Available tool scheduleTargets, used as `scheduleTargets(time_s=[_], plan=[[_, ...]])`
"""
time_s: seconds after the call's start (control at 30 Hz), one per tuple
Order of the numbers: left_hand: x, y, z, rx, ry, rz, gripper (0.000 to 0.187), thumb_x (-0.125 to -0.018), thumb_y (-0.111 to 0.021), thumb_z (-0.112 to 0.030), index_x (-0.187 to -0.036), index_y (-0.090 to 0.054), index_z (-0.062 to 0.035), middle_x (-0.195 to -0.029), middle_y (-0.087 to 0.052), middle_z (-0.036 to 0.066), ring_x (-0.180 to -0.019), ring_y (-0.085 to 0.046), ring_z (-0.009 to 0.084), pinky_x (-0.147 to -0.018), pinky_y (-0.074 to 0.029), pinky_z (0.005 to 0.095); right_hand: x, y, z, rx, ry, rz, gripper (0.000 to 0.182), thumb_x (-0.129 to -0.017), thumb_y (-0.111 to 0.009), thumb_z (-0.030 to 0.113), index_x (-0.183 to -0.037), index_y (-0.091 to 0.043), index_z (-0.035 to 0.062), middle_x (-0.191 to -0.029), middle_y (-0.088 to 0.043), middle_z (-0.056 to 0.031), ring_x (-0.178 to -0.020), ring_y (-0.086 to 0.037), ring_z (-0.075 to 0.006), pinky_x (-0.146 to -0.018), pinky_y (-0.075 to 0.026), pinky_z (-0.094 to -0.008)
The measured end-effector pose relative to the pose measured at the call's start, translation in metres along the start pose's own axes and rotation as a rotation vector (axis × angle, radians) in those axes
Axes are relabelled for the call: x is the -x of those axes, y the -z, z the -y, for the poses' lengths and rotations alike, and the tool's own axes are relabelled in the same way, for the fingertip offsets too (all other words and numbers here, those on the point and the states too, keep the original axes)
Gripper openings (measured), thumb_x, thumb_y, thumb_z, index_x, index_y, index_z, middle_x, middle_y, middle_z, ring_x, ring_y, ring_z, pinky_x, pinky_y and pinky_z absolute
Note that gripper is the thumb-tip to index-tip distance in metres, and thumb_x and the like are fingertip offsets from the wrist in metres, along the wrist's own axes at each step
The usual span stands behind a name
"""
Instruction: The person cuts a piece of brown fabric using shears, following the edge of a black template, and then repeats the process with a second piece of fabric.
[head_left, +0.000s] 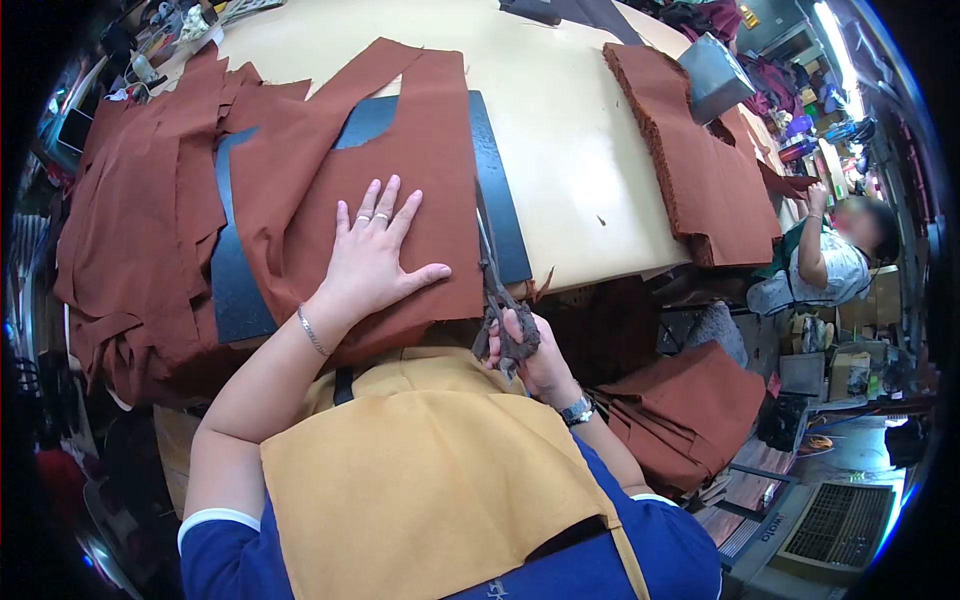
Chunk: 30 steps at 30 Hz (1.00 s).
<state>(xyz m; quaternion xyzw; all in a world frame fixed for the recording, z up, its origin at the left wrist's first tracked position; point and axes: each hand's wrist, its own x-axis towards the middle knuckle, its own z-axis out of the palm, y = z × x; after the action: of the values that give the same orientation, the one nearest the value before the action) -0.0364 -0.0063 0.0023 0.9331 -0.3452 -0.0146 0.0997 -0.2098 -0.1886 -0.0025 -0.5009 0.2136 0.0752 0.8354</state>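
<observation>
My left hand (372, 250) lies flat with spread fingers on a cut piece of rust-brown fabric (435, 170). Under that fabric is a dark board (505, 215), showing along the right side and in gaps at the left. My right hand (535, 350) grips a pair of scissors (489, 255) by handles wrapped in dark cloth. The blades point away from me along the fabric's right edge; whether they are apart is too fine to tell. A small brown scrap (541, 284) sits by the table edge near the scissors.
More rust-brown fabric (130, 230) is heaped at the left. A thick stack of cut fabric (690, 160) lies at the right under a grey metal block (715, 78). Another folded pile (690, 410) sits below the table (570, 150). A co-worker (830, 250) is at the far right.
</observation>
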Motion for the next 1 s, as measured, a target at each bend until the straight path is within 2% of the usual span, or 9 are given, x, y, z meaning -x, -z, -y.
scheduleTargets(time_s=[0.23,0.33,0.47,0.6,0.7,0.8,1.0], plan=[[0.0,-0.001,0.001,0.003,0.0,-0.005,0.097,-0.076,-0.057,-0.071,-0.149,-0.027,-0.0152,-0.156,-0.016,0.015,-0.145,-0.012,0.0336,-0.112,-0.011,0.061,0.004,-0.004,-0.005,0.0,0.036,-0.008,0.028,-0.093,-0.061,0.031,-0.09,-0.054,0.0043,-0.07,-0.057,-0.0024,-0.058,-0.056,-0.011,-0.055,-0.048,-0.0243],[-0.001,-0.006,0.006,0.05,-0.024,-0.033,0.09,-0.08,-0.051,-0.071,-0.147,-0.031,-0.0137,-0.155,-0.02,0.018,-0.144,-0.013,0.0357,-0.111,-0.01,0.062,0.006,-0.004,-0.007,0.023,0.049,-0.009,0.028,-0.093,-0.061,0.031,-0.09,-0.054,0.0045,-0.07,-0.057,-0.0022,-0.057,-0.056,-0.0106,-0.054,-0.048,-0.0237],[-0.007,-0.005,0.025,-0.033,0.049,-0.068,0.081,-0.084,-0.05,-0.066,-0.148,-0.032,-0.0194,-0.155,-0.02,0.018,-0.144,-0.012,0.0372,-0.109,-0.011,0.0655,0.006,-0.002,-0.002,0.007,0.027,-0.001,0.028,-0.094,-0.06,0.032,-0.09,-0.054,0.0047,-0.07,-0.057,-0.0024,-0.057,-0.057,-0.0104,-0.055,-0.049,-0.0241],[0.002,-0.001,0.021,-0.007,0.011,-0.033,0.082,-0.084,-0.05,-0.067,-0.148,-0.032,-0.0195,-0.155,-0.02,0.018,-0.144,-0.01,0.0367,-0.109,-0.011,0.0653,-0.006,0.001,-0.004,-0.005,0.009,-0.003,0.037,-0.095,-0.056,0.038,-0.091,-0.054,0.0008,-0.07,-0.057,-0.0048,-0.058,-0.057,-0.0132,-0.056,-0.053,-0.0289],[0.008,0.0,0.014,-0.034,0.018,-0.027,0.081,-0.084,-0.052,-0.064,-0.148,-0.03,-0.0216,-0.156,-0.018,0.016,-0.143,-0.014,0.0374,-0.11,-0.012,0.0635,-0.012,-0.001,-0.005,-0.058,0.025,0.01,0.04,-0.095,-0.055,0.04,-0.091,-0.054,0.0003,-0.07,-0.058,-0.005,-0.059,-0.058,-0.0135,-0.056,-0.053,-0.0293],[0.008,-0.001,0.014,-0.03,0.017,-0.043,0.082,-0.083,-0.051,-0.066,-0.148,-0.032,-0.0196,-0.155,-0.019,0.017,-0.144,-0.013,0.0366,-0.109,-0.012,0.0647,-0.01,-0.002,-0.009,-0.064,0.037,-0.01,0.032,-0.095,-0.057,0.036,-0.09,-0.053,0.0047,-0.07,-0.057,-0.003,-0.059,-0.057,-0.0121,-0.057,-0.051,-0.0271],[0.01,-0.003,0.014,-0.017,0.018,-0.056,0.082,-0.083,-0.05,-0.066,-0.147,-0.033,-0.0187,-0.154,-0.02,0.018,-0.144,-0.013,0.0365,-0.109,-0.011,0.0652,-0.003,-0.005,-0.011,0.007,0.066,-0.03,0.032,-0.093,-0.06,0.036,-0.09,-0.054,0.0051,-0.07,-0.057,-0.0033,-0.059,-0.057,-0.0119,-0.057,-0.051,-0.0269]])
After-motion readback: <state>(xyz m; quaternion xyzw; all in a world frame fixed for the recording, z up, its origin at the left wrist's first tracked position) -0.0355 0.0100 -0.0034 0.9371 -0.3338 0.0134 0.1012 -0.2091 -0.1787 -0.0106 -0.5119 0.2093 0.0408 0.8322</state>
